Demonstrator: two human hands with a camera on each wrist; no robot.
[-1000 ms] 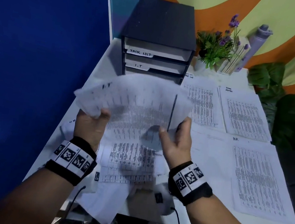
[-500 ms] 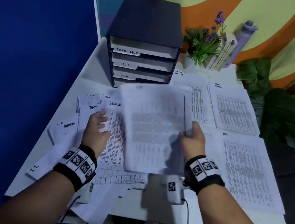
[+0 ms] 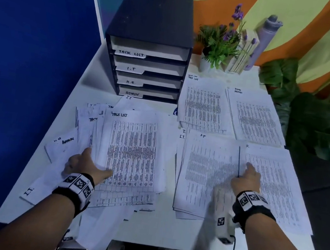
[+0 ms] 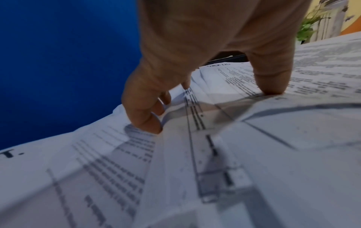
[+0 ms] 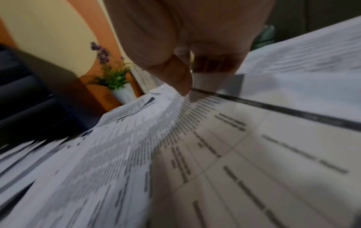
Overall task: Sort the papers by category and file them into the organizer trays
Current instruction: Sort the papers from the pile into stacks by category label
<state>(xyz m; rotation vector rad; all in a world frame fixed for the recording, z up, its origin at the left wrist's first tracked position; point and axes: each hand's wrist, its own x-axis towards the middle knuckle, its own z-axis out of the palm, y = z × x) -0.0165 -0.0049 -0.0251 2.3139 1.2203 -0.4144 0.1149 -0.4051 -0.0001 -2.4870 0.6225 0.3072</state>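
Note:
A black four-tray organizer (image 3: pixel 152 27) labelled TASK LIST, I.T, H.R. and ADMIN stands at the back of the white table. In front of it lies a loose mixed pile of papers (image 3: pixel 130 151) with a TASK LIST sheet on top. My left hand (image 3: pixel 84 162) is at the pile's left edge, thumb (image 4: pixel 271 83) pressed on the top sheet and fingers (image 4: pixel 144 117) curled into the sheets beside it. My right hand (image 3: pixel 246 176) pinches the right edge of an I.T sheet (image 3: pixel 206 169), which lies on the I.T stack; the thumb (image 5: pixel 181 80) sits on top of the sheet.
Sorted stacks lie to the right: TASK LIST (image 3: pixel 203 104), ADMIN (image 3: pixel 254 114) and H.R. (image 3: pixel 274 182). A small potted plant (image 3: pixel 220 39) and a lilac bottle (image 3: pixel 265 35) stand at the back. A blue wall runs along the left, and large leaves (image 3: pixel 318 125) hang past the table's right edge.
Both hands held a sheet up before me; the left let go and dropped onto the mixed pile. The right carried the sheet rightwards and down onto the I.T stack.

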